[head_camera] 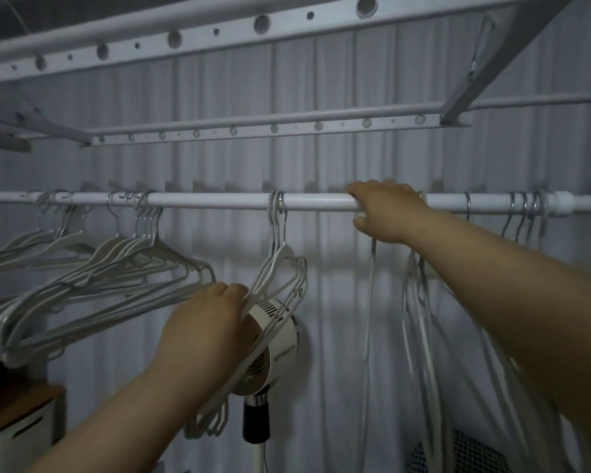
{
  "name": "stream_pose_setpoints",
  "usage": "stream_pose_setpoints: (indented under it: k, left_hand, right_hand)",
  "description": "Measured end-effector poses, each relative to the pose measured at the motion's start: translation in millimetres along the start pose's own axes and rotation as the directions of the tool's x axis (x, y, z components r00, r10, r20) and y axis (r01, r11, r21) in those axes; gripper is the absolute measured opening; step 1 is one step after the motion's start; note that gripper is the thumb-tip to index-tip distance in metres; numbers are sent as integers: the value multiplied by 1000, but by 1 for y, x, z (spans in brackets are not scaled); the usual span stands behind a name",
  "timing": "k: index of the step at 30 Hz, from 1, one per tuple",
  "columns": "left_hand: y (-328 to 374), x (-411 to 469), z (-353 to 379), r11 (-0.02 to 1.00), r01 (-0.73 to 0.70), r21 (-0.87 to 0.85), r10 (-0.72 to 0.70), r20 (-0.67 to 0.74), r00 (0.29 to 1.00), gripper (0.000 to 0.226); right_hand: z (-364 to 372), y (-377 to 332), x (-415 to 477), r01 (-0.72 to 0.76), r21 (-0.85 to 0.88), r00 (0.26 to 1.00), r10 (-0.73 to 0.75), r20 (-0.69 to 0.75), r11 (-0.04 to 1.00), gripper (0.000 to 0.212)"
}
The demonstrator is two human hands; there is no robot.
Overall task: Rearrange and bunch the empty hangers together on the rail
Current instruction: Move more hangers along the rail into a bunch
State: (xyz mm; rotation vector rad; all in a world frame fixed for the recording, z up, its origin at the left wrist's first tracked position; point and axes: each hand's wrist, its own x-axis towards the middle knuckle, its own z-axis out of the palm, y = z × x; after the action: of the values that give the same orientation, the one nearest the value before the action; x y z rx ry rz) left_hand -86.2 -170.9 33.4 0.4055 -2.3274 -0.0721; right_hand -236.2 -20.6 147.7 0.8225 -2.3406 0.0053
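Observation:
A white rail runs across the view at mid height. Several empty white hangers are bunched on its left part. A small cluster of hangers hangs at the rail's middle, and my left hand holds their lower arms, fingers curled round them. My right hand is up at the rail, fingers over the top, covering the hooks of more hangers that dangle below it. Further hangers hook on at the far right by the rail's joint.
A white round fan on a stand sits just behind the middle cluster. White curtains hang behind the rail. A perforated drying rack spans overhead. A wooden shelf with a white box is at the lower left.

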Motion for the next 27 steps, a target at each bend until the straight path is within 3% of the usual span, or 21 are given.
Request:
stream_pose_setpoints:
  k: [6,13,19,23,27]
  left_hand:
    - [-18,7,3,987,-4,159,6,-11,1000,23]
    - [-17,12,0,985,-35,171,26,55,998,27]
    - [-17,16,-2,997,-22,76,18,55,998,21]
    - [-11,17,-7,999,-19,33,18,31,999,32]
    - [-3,22,-4,999,-16,-42,17,28,999,20]
  right_hand:
    - [1,1,0,-41,-11,999,41,-11,999,39]
    - [2,11,-9,-20,6,998,20,-52,1000,48]
    - [4,16,-12,-16,1,998,16,-64,1000,48]
    - [5,17,-12,-14,7,997,14,-74,1000,50]
    - [6,19,-14,-5,14,996,6,-87,1000,52]
